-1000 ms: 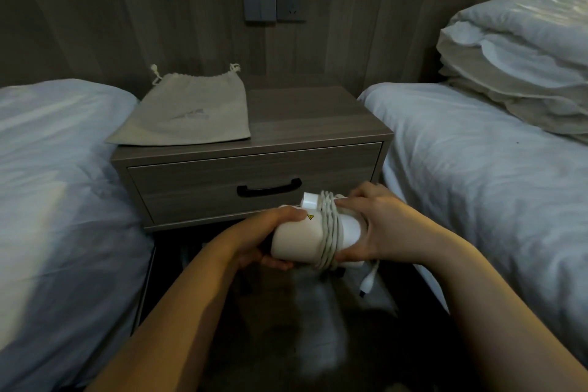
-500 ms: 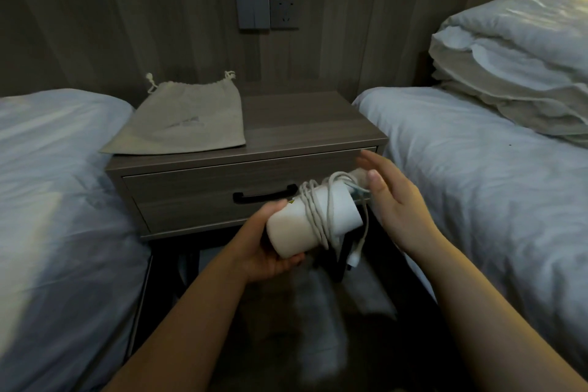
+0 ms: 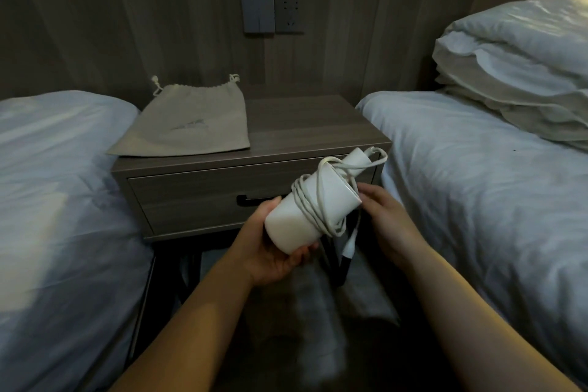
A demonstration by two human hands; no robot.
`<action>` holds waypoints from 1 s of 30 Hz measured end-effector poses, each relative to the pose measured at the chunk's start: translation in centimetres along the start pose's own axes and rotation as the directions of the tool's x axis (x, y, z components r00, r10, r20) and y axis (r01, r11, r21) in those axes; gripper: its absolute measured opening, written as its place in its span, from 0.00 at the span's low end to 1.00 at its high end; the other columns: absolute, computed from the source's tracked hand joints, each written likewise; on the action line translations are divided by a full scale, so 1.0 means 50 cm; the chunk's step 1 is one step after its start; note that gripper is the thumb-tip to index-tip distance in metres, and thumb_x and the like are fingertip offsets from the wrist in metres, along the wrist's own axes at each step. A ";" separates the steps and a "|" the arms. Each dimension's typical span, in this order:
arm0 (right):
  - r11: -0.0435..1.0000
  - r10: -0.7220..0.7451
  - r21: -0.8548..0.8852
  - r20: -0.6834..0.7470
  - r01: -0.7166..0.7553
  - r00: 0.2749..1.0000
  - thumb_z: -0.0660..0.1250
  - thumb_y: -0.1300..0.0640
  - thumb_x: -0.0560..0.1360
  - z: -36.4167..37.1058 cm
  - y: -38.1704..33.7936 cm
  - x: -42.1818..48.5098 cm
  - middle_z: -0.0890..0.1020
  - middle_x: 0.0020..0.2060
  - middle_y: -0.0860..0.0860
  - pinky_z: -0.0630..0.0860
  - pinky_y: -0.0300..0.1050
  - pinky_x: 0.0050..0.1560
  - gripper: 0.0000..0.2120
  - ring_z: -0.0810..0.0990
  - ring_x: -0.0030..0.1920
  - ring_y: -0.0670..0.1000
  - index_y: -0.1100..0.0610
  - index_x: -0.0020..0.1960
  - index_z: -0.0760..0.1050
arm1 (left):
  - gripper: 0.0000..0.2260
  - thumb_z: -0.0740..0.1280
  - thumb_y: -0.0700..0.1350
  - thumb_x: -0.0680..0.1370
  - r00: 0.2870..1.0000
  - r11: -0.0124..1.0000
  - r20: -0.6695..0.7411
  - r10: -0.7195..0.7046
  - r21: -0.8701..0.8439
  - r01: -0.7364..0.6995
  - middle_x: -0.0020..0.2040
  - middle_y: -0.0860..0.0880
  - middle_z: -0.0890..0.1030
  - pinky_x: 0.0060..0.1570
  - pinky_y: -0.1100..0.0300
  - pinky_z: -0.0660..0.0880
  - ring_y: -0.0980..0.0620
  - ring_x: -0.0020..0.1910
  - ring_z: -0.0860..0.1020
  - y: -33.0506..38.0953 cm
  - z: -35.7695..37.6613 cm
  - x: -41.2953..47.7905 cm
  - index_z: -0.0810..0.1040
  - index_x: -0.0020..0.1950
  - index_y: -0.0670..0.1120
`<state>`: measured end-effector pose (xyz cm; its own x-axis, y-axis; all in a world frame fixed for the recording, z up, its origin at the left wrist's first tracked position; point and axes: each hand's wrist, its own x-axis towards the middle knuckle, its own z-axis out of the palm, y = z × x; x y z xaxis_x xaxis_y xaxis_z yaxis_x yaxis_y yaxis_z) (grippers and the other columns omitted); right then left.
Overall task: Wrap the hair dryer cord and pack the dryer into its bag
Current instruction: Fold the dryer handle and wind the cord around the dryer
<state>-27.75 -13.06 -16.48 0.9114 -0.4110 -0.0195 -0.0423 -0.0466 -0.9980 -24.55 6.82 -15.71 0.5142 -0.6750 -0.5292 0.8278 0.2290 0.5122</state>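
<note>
Holding the hair dryer (image 3: 302,216) up in front of me: my left grip (image 3: 273,253) is wrapped round its near end from below. The cord (image 3: 310,200) is looped loosely round the body and the plug (image 3: 348,247) dangles underneath. My right grip (image 3: 386,221) sits at the far rim by the hanging cord, can't tell if it's pinching or just touching. Further back, the bag (image 3: 187,124) lies flat on the left side of the counter (image 3: 305,124), between the left bed (image 3: 47,169) and the right bed (image 3: 477,184).

Left hand (image 3: 270,253) cupped, right hand (image 3: 386,223) loose
</note>
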 end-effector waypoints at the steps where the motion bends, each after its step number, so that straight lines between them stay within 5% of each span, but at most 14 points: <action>1: 1.000 -0.016 0.016 -0.023 0.016 1.000 0.63 0.60 0.76 0.001 -0.001 -0.002 0.83 0.49 0.59 0.75 0.51 0.57 0.10 0.81 0.50 0.55 0.62 0.55 0.77 | 0.25 0.63 0.62 0.68 1.000 1.000 0.012 -0.011 0.005 0.011 0.38 0.37 0.80 0.22 0.62 0.76 0.43 0.27 0.80 -0.002 0.002 -0.001 0.80 0.50 0.41; 4: 0.993 -0.079 0.077 -0.141 0.091 0.987 0.62 0.64 0.76 0.000 -0.007 -0.004 0.79 0.26 0.50 0.74 0.37 0.33 0.04 0.76 0.28 0.45 0.64 0.45 0.75 | 0.26 0.63 0.61 0.67 0.998 0.999 0.050 -0.033 0.014 0.033 0.36 0.37 0.80 0.21 0.63 0.75 0.43 0.25 0.79 -0.006 0.011 -0.003 0.80 0.50 0.41; 7: 0.986 -0.102 0.111 -0.180 0.124 0.978 0.63 0.66 0.75 0.004 -0.015 -0.009 0.75 0.17 0.47 0.66 0.35 0.22 0.06 0.69 0.19 0.43 0.61 0.39 0.74 | 0.25 0.64 0.60 0.65 0.998 1.000 0.059 -0.016 0.025 0.014 0.37 0.37 0.80 0.22 0.62 0.76 0.43 0.26 0.80 -0.006 0.011 -0.002 0.81 0.49 0.41; 12: 0.980 -0.200 -0.033 -0.200 0.198 0.959 0.71 0.65 0.69 -0.007 -0.034 -0.019 0.83 0.27 0.47 0.74 0.36 0.34 0.03 0.77 0.31 0.43 0.61 0.38 0.81 | 0.24 0.67 0.58 0.65 0.998 0.990 0.007 0.069 0.120 -0.069 0.40 0.39 0.81 0.25 0.59 0.78 0.43 0.32 0.82 -0.012 0.005 0.004 0.78 0.55 0.44; 16: 0.975 -0.211 -0.101 -0.113 0.200 0.971 0.69 0.68 0.70 -0.022 -0.046 -0.022 0.80 0.22 0.46 0.70 0.30 0.27 0.03 0.74 0.24 0.38 0.65 0.38 0.80 | 0.23 0.66 0.58 0.65 0.993 0.988 0.019 0.117 0.097 -0.119 0.39 0.40 0.81 0.25 0.60 0.78 0.43 0.33 0.82 -0.018 0.011 0.003 0.79 0.53 0.44; 21: 0.940 -0.128 -0.313 0.030 0.131 0.991 0.67 0.68 0.71 -0.006 -0.027 -0.030 0.79 0.23 0.50 0.65 0.28 0.24 0.11 0.71 0.20 0.38 0.58 0.31 0.77 | 0.24 0.64 0.59 0.65 0.984 0.985 0.045 0.171 -0.009 -0.171 0.42 0.38 0.80 0.24 0.61 0.78 0.43 0.31 0.81 -0.007 0.019 -0.010 0.80 0.52 0.43; 24: 0.957 -0.089 -0.272 0.053 0.100 0.995 0.68 0.65 0.73 0.001 -0.033 -0.039 0.78 0.23 0.50 0.63 0.28 0.23 0.09 0.68 0.18 0.39 0.59 0.34 0.78 | 0.27 0.61 0.60 0.69 0.965 0.965 0.064 0.253 -0.091 -0.247 0.44 0.37 0.77 0.24 0.62 0.77 0.44 0.29 0.80 0.014 0.015 -0.022 0.77 0.58 0.43; 30: 0.938 -0.145 -0.304 0.093 0.166 0.985 0.68 0.63 0.73 0.002 -0.068 -0.056 0.80 0.27 0.51 0.64 0.27 0.24 0.07 0.69 0.19 0.38 0.58 0.37 0.80 | 0.23 0.57 0.62 0.74 0.951 0.941 -0.004 0.310 -0.139 -0.308 0.43 0.39 0.79 0.26 0.61 0.78 0.45 0.29 0.80 0.042 0.008 -0.038 0.78 0.54 0.44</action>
<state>-30.12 -11.65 -13.05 0.9421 -0.3132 0.1194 -0.0125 -0.3889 -0.9212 -23.87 8.30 -13.33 0.7464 -0.5679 -0.3471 0.6523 0.5210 0.5505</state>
